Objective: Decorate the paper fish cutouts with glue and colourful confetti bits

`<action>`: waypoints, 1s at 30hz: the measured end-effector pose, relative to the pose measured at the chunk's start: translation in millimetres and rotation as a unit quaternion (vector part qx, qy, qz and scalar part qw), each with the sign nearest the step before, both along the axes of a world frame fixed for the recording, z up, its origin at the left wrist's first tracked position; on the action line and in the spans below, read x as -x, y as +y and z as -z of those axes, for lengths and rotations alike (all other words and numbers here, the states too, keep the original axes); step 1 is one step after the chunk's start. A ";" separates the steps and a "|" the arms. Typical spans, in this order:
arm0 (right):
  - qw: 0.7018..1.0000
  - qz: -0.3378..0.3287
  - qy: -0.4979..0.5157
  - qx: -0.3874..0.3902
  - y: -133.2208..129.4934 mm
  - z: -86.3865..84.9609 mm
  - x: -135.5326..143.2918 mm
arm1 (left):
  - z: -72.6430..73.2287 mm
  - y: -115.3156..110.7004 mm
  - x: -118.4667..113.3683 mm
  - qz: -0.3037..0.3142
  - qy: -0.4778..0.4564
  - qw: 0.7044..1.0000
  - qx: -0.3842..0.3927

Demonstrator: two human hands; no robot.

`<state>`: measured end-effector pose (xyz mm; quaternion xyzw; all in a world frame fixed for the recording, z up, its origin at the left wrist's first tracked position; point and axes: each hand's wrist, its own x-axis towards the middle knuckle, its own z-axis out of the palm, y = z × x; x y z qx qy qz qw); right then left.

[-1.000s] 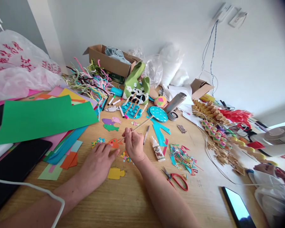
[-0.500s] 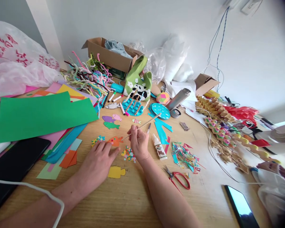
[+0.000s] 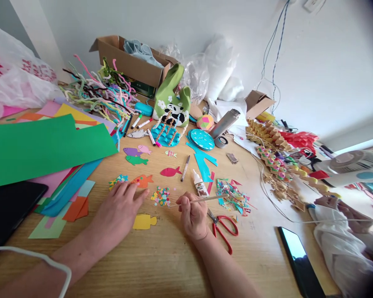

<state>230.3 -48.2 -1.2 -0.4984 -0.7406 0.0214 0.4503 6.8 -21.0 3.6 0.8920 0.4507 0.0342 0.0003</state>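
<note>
My right hand point(image 3: 193, 215) grips a thin wooden stick point(image 3: 213, 198), its tip pointing left beside a pile of colored paper dots point(image 3: 161, 196). My left hand point(image 3: 122, 205) lies on the table with fingers spread, fingertips at the lower edge of an orange paper fish point(image 3: 144, 181) bearing a few dots. Behind those fingers is a small heap of blue and yellow bits point(image 3: 118, 179). A yellow paper fish point(image 3: 144, 222) lies between the hands. Farther back are a red fish point(image 3: 170, 171), a green fish point(image 3: 136, 160), a pen point(image 3: 185, 168) and a glue bottle point(image 3: 200, 184).
Red-handled scissors point(image 3: 226, 227) lie right of my right hand, near paper scraps point(image 3: 233, 196) and a phone point(image 3: 301, 263). Colored paper sheets point(image 3: 49, 145) fill the left. A panda bag point(image 3: 174, 99), steel flask point(image 3: 225, 124) and cardboard box point(image 3: 127, 58) stand behind.
My right hand has moved right and nearer with the stick, away from the orange fish to the dot pile, uncovering the red fish. My left hand stays by the orange fish. The view has shifted.
</note>
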 end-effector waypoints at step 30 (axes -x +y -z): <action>0.997 -0.004 0.080 0.020 72.6 -28.2 56.4 | -2.7 0.5 -2.4 -0.011 0.011 1.000 0.013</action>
